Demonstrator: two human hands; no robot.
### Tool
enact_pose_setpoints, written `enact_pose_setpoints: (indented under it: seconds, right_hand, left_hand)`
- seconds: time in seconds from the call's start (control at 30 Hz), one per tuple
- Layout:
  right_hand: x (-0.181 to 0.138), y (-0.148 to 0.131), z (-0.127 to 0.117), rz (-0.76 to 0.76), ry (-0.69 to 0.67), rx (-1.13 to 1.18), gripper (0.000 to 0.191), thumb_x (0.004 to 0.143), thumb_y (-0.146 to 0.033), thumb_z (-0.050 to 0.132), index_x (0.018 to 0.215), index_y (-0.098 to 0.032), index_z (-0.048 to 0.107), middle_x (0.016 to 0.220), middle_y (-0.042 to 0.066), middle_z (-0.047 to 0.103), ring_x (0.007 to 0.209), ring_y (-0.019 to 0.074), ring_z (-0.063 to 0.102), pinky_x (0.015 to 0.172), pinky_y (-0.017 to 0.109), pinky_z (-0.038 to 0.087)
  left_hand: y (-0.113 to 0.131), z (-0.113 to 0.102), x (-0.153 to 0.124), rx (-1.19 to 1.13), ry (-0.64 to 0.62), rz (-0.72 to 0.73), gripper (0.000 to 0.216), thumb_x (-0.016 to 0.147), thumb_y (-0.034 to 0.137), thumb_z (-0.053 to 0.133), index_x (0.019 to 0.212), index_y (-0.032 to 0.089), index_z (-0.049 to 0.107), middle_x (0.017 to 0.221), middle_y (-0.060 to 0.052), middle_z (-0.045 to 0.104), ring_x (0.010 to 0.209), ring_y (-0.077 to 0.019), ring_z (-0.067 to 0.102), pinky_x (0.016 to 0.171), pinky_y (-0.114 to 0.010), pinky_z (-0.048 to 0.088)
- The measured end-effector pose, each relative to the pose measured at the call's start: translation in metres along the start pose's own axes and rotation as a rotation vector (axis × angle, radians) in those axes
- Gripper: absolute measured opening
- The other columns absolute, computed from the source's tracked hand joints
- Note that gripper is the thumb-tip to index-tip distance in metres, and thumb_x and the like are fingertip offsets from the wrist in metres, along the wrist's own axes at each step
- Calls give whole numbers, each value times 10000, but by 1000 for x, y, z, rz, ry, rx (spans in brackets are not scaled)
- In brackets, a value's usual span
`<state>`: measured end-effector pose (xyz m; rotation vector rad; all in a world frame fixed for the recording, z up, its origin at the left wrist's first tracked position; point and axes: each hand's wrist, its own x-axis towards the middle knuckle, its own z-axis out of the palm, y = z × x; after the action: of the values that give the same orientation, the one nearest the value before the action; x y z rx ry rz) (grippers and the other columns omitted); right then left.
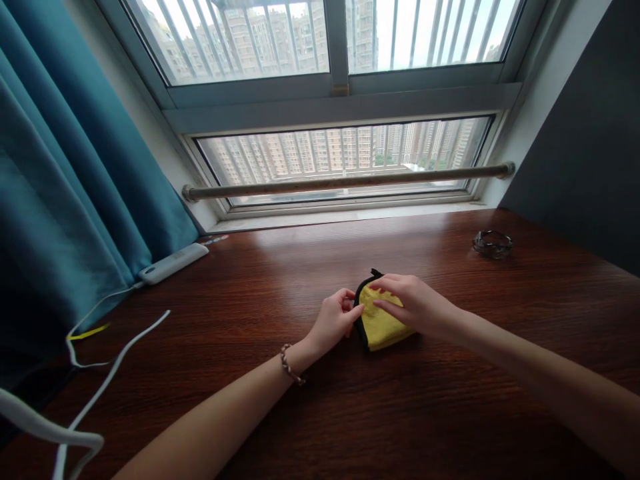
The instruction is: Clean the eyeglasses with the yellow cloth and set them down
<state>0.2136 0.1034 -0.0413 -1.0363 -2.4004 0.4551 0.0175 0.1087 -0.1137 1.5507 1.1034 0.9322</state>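
Note:
A folded yellow cloth [383,327] with black edging lies on the dark reddish-brown wooden table, near the middle of the view. At its left edge my left hand [335,313] pinches the black border between thumb and fingers; a beaded bracelet [289,365] circles that wrist. My right hand [413,300] is over the cloth's upper right part, its fingers stretched out and thumb apart, and covers part of it. Whether the right fingertips press on the cloth or hover just above it is hard to tell.
A glass ashtray-like dish [493,245] stands at the right back of the table [280,267]. On the left lie a white power strip [174,263], white cables [115,367] and a yellow strip [90,332] beside a blue curtain [95,153]. A rail [350,181] crosses the window behind.

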Motion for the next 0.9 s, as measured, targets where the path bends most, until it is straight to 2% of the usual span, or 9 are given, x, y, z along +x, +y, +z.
enact_pose_setpoints:
  seconds: [0.13,0.27,0.33,0.47,0.57,0.63,0.73,0.8,0.9]
  right_hand:
    - [0,13,18,-19,89,-289,428,920,-301,496,1250,-30,520,1271,174,507,1195,270,445,1037,391,377]
    - [-5,29,41,12,-193,-387,916,808,-635,538,1413,11,302,1458,225,250,1354,371,208,1109,516,241]
    - [-8,35,47,20,-312,-356,1004,792,-735,444,1438,5,237,1477,231,182,1370,381,156,1108,536,214]
    - [-5,43,45,24,-375,-267,1044,775,-755,451,1450,3,202,1493,225,126,1389,359,83,1132,485,169]
    - [1,47,33,192,-252,-235,906,794,-563,606,1434,-21,263,1486,216,177,1387,325,137,1124,433,206]
    - [4,51,23,346,-135,-248,676,853,-414,573,1363,-18,372,1405,231,338,1321,309,302,1068,404,296]
    - [5,57,11,474,-141,-223,366,885,-359,510,1088,-60,573,1069,177,602,990,264,574,833,341,447]
    - [4,59,9,514,-205,-183,272,856,-367,543,914,-109,608,893,113,642,814,224,605,709,298,450]
    - [3,58,11,537,-244,-160,200,826,-331,576,858,-135,596,860,80,646,787,199,598,678,269,424]
  left_hand:
    - [5,1,-5,40,-34,18,403,833,338,571,1132,144,383,525,79,481,382,-107,416,372,-194,283]
    - [8,2,-10,320,19,117,518,801,239,574,1256,113,362,507,89,448,459,-120,428,475,-225,305]
    - [8,2,-13,465,91,168,474,828,237,538,1257,112,380,495,94,418,444,-123,406,486,-244,305]
    - [9,3,-20,703,226,579,318,878,229,493,1176,123,465,749,-30,564,715,-185,540,685,-320,453]
    - [11,6,-23,797,66,827,489,908,259,482,1333,67,336,1314,-201,430,1269,-311,339,1038,-468,345]
    - [14,8,-24,872,-193,816,597,946,316,428,1424,61,179,1475,-198,232,1387,-308,132,1122,-485,229]
    - [19,9,-22,924,-541,718,582,975,424,347,1453,146,165,1500,-105,232,1395,-247,157,1155,-443,167]
    - [22,10,-22,921,-606,674,605,964,501,336,1451,172,194,1495,-70,252,1390,-237,179,1162,-435,143]
    - [24,10,-25,918,-565,701,642,944,534,371,1436,146,231,1492,-91,252,1389,-260,178,1155,-474,155]
